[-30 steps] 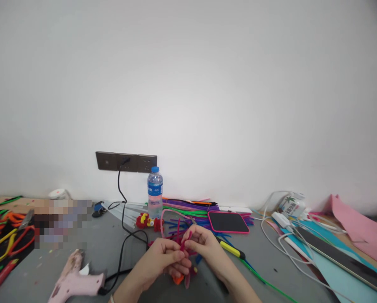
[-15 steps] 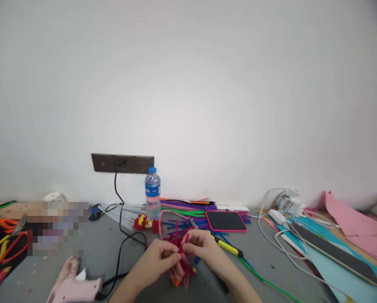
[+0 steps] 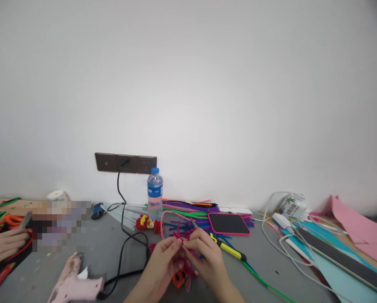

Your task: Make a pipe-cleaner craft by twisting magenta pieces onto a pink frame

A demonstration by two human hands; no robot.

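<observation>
My left hand (image 3: pixel 163 261) is closed, its thumb and fingertips pinching a magenta pipe cleaner (image 3: pixel 177 235) with short ends sticking up. From the other side my right hand (image 3: pixel 206 257) pinches the same pipe cleaner, fingertips almost touching the left ones. Below the fingers hangs a small fuzzy figure (image 3: pixel 179 277), orange with dark spots, with pink and magenta loops beside it. The palms partly hide it, and how it joins the pinched piece cannot be made out. Just beyond the hands lies a red and yellow pipe-cleaner figure (image 3: pixel 149 224).
Behind are a water bottle (image 3: pixel 155 191), bundled pipe cleaners (image 3: pixel 188 213) and a pink-edged phone (image 3: pixel 229 223). A yellow-black cutter (image 3: pixel 229 249) lies right. At left are a pink glue gun (image 3: pixel 76 286), its black cord (image 3: pixel 121 252) and another person's hand (image 3: pixel 8 247). White cables (image 3: pixel 289 248) cross coloured paper.
My fingertips have come closer together, and the upright magenta ends look shorter. Another person's hand has entered at the far left. The view has shifted slightly.
</observation>
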